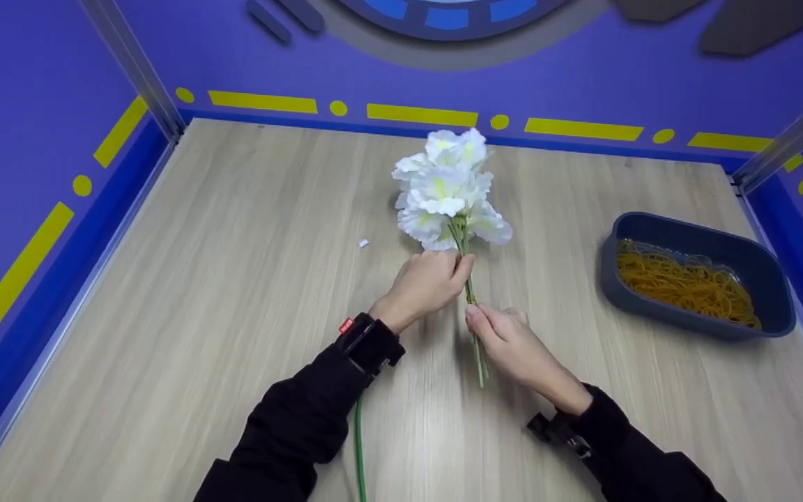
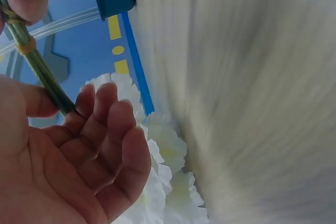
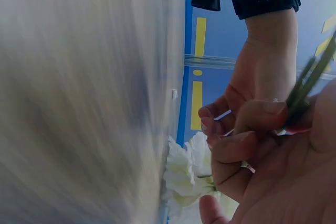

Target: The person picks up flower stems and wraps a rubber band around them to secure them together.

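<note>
A bunch of white artificial flowers (image 1: 441, 189) with yellow-green centres points away from me above the table. My left hand (image 1: 427, 282) pinches its green stems (image 1: 481, 366) just below the blooms, between thumb and forefinger; the other fingers curl loosely in the left wrist view. Lower down, my right hand (image 1: 516, 341) grips the same stems, and their cut ends stick out below it. Between the hands, a yellowish rubber band (image 2: 26, 46) circles the stems, with another band (image 2: 11, 20) close to the right fingers. The right fingertips partly hide the stems.
At the right stands a dark oblong tub (image 1: 694, 324) holding many loose yellow-brown rubber bands (image 1: 684, 286). A small white scrap (image 1: 364, 243) lies left of the flowers. A green cord (image 1: 359, 446) runs beneath the left forearm. Blue-purple panels (image 1: 18, 139) enclose the wooden table (image 1: 234, 230).
</note>
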Available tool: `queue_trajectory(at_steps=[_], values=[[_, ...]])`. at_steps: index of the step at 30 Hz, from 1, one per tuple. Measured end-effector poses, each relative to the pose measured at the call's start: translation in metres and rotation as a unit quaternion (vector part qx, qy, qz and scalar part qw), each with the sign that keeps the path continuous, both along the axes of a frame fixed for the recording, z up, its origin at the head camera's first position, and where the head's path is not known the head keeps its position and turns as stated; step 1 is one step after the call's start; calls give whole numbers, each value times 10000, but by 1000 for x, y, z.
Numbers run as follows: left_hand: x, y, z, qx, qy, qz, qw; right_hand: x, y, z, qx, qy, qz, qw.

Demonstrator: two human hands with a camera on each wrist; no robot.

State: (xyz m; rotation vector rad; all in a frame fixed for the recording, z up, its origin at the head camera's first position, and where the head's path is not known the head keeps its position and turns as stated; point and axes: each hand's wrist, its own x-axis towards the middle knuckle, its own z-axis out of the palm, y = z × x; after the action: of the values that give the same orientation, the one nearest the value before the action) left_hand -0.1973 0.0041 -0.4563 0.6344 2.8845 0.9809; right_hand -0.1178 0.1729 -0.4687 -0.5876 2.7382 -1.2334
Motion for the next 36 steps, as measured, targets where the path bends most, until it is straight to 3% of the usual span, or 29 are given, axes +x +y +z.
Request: queue_trajectory(at_steps=[5,10,16,23,31,36], values=[[-5,3,-5,92,-467,-143,9988,-2,2,-5,492,-42,130,9987],[-8,6,-10,46,-567,-212,9982,-1,5,-7,929,58,158,9955],[-12,6,-14,161,-727,-200,9970,-1,10,-6,808,-55,78,9967],[-14,5,-19,207,-785,-85,9967,-3,13,-7,830,135,225,9962],[-14,4,-21,-172,-783,28,9968,-4,14,-9,976,513,396,9931],[-14,4,-22,-340,-959,106,9948,-4,14,-8,1069,444,433,9923]])
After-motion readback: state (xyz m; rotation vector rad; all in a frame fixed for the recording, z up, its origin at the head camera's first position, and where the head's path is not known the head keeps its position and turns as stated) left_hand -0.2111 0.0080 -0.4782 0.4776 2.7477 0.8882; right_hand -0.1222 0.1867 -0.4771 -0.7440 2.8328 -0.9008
